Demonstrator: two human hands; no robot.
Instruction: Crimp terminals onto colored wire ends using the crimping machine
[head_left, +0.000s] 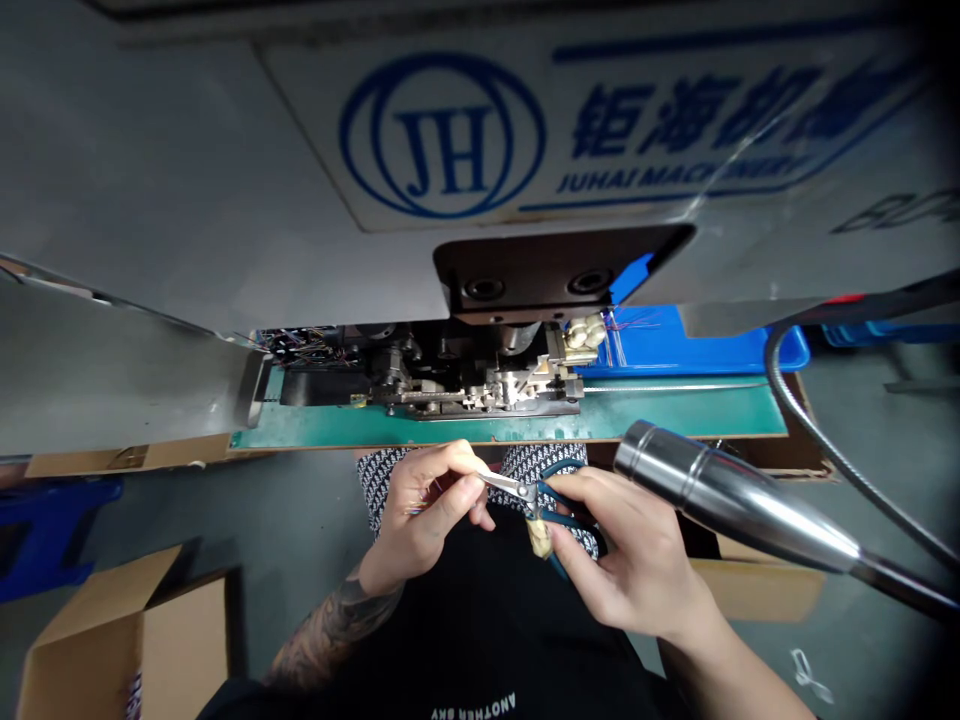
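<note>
My right hand (622, 550) is shut around the blue handles of a pair of small steel pliers (540, 500), whose jaws point left toward my other hand. My left hand (427, 505) pinches something small by the plier tips, with a few thin coloured wires (417, 510) showing between its fingers. A cream-coloured bundle or connector (538, 538) hangs just below the plier pivot. My fingers partly hide what the jaws grip.
A wire-processing machine (480, 375) sits on a green board (510, 425) beneath a grey JH Juhai Machinery cover. A blue tray (675, 345) stands behind it. A chrome cylinder on a flexible hose (727, 500) reaches in at right, close to my right hand. Cardboard boxes (112, 640) stand low at left.
</note>
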